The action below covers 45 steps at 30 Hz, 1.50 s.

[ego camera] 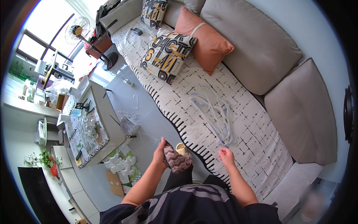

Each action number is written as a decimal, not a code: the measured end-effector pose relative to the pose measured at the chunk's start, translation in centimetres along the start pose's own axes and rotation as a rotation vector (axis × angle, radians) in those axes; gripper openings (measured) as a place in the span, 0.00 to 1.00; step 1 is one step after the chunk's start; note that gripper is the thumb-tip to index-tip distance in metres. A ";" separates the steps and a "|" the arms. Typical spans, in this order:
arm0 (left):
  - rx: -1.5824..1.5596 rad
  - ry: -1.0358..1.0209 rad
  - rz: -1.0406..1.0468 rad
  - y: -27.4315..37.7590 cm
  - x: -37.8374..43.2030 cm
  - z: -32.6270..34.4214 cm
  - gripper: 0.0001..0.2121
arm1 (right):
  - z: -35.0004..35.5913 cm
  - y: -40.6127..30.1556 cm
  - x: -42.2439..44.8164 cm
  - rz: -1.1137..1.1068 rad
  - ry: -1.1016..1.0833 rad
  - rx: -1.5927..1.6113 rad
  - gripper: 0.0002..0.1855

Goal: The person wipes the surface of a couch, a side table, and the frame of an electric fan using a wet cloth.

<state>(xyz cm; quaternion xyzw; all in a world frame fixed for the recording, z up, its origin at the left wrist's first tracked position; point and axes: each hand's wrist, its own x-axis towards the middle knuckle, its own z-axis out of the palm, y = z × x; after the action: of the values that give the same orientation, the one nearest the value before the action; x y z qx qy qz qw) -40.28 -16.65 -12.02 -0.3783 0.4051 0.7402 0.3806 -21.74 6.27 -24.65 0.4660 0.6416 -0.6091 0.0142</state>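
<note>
My left hand [160,154] grips a soft fabric piece [176,161] with a brown, pink and white zigzag pattern, held above my lap. A cream-coloured, cup-like thing [181,149] shows at its upper edge; whether it is held with the fabric is unclear. Over the sofa's front part is my right hand [227,158], its fingers curled together. Just beyond those fingertips lies a bundle of white and blue clothes hangers [214,117] on the patterned sofa cover [251,145]. I cannot tell whether the fingers pinch anything.
Cushions with letter prints [169,54] and an orange cushion [208,42] rest on the sofa. To the left stands a cluttered table [105,112]. Below it are a clear plastic bag [130,124], white plastic bundles [120,163] and cardboard [114,182]. A pedestal fan [77,30] stands farther off.
</note>
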 end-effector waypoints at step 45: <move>1.014 -0.266 0.393 51.0 49.7 21.7 0.19 | 29.3 -34.9 41.2 0.295 0.107 1.063 0.20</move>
<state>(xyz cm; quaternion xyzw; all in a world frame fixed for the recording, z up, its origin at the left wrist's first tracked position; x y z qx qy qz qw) -111.19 -4.16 -30.89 0.0314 0.7218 0.5510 0.4176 -82.60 13.05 -29.54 0.5242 0.1734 -0.8162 -0.1702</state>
